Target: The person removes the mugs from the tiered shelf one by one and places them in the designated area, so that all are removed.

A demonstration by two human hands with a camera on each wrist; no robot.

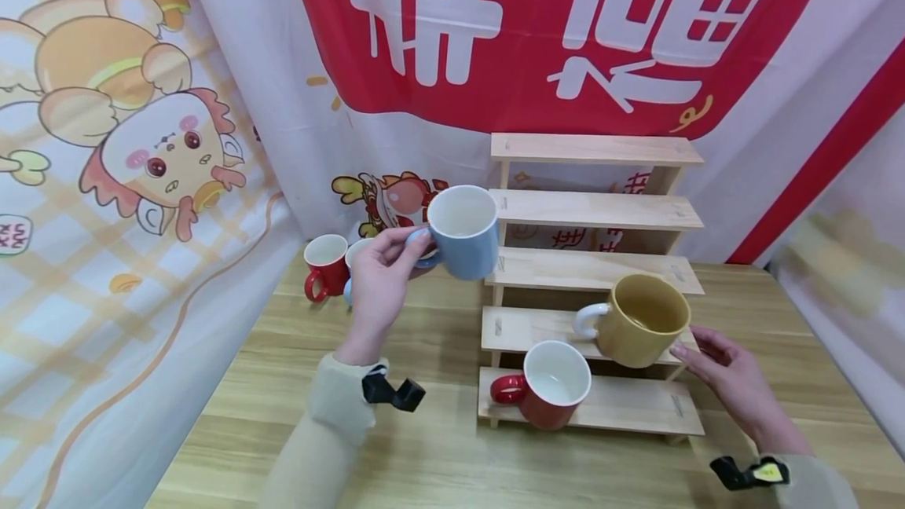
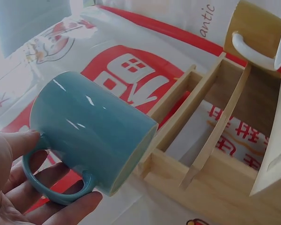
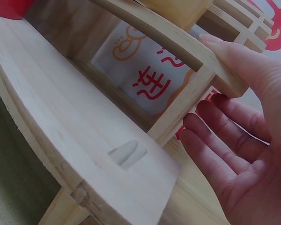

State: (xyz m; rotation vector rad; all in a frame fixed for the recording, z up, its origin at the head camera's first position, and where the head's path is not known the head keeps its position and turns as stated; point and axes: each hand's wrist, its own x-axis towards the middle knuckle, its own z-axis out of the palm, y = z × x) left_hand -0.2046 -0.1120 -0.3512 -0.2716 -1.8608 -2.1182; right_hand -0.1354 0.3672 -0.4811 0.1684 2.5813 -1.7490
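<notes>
My left hand grips a blue mug by its handle, holding it raised beside the left end of a stepped wooden shelf. The left wrist view shows the mug tilted, its handle among the fingers. At the shelf's right end, my right hand holds the second-lowest board, thumb on top and fingers curled below the corner. Close by the thumb, a yellow mug with a white handle stands on that board. A red mug sits on the lowest board, its handle turned left.
Another red mug stands at the back left of the wooden table. Next to it, another blue mug is mostly hidden behind my left hand. A printed cloth hangs behind the shelf, and more cloth runs along the left side.
</notes>
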